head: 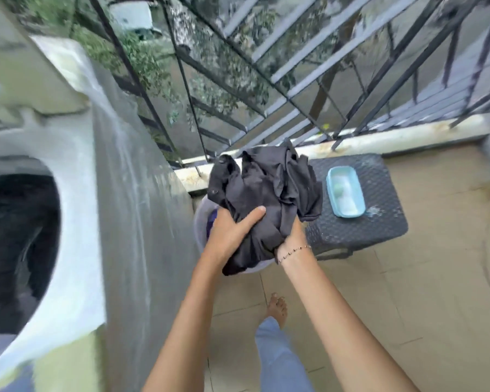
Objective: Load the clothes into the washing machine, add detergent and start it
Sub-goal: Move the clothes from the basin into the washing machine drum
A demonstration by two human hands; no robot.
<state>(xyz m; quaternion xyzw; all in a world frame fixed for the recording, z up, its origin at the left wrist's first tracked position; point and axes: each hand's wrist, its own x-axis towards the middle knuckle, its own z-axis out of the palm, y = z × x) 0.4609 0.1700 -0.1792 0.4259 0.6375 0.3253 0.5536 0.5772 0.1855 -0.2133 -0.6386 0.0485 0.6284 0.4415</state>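
Observation:
A bundle of black clothes (266,193) is held up between both hands, above a pale lilac tub (200,222) on the floor. My left hand (232,230) grips the bundle's near left side, thumb laid across the cloth. My right hand (293,239), with a bead bracelet at the wrist, is tucked under the bundle's right side, mostly hidden by fabric. The top-loading washing machine (77,193) stands at the left, its lid up and its dark drum opening (14,244) showing. A light blue container (345,192) with pale powder and a scoop sits on a dark woven stool (374,222).
A metal balcony railing (266,89) and a low ledge (379,140) run behind the tub and stool. The floor is beige tile (422,306). My bare foot (277,306) and a pale trouser leg stand on the tiles below the tub.

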